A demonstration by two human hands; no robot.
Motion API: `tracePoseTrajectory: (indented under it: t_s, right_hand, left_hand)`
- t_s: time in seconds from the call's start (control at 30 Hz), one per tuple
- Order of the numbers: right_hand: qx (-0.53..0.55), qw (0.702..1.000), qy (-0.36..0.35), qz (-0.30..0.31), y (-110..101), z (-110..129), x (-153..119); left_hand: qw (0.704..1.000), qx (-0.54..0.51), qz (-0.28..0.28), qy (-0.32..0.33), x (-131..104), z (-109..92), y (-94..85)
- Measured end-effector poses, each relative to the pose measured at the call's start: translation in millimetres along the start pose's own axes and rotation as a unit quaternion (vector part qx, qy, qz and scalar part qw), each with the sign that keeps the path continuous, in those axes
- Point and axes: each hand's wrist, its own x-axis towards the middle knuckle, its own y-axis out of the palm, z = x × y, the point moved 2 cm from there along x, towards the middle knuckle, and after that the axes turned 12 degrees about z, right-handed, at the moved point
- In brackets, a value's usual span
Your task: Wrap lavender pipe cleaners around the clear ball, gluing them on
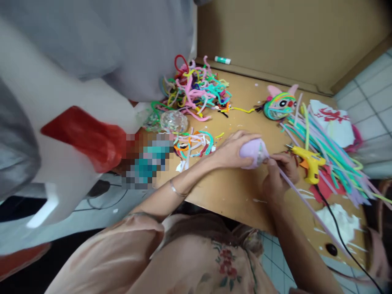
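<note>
My left hand (234, 149) is wrapped round a rounded form covered in lilac pipe cleaner (251, 153), with a greyish, clear-looking patch at its right end. At that end, my right hand (281, 171) pinches a long lilac pipe cleaner (301, 198), whose tail runs down to the lower right across my forearm. The strand meets the wrapped form near my right fingertips. Just right of my right hand lies a yellow hot glue gun (310, 163) with its nozzle pointing left.
Loose pipe cleaners (330, 151) lie at the right, near a finished-looking striped animal head (280, 104). A tangled heap of pipe cleaners (196, 92), a glue stick (223, 60) and scraps (194, 145) lie farther back and left. A black cord (337, 228) trails right.
</note>
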Motion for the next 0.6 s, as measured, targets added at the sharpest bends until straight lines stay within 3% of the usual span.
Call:
tracePoseTrajectory:
  t_s: [0.13, 0.3, 0.6]
  right_hand:
    - [-0.003, 1.0, 0.018, 0.003, 4.3, 3.0, -2.8]
    - [-0.016, 0.999, -0.014, 0.041, 4.2, 10.4, -5.6]
    - [-0.032, 0.997, -0.033, 0.062, -0.4, 10.6, -3.3]
  left_hand:
    - [0.999, -0.023, -0.025, 0.012, -5.9, 6.7, 2.1]
    - [0.998, -0.012, -0.041, 0.045, -9.1, 3.9, 4.3]
    - [0.998, 0.003, -0.054, 0.025, -8.9, 12.7, 6.1]
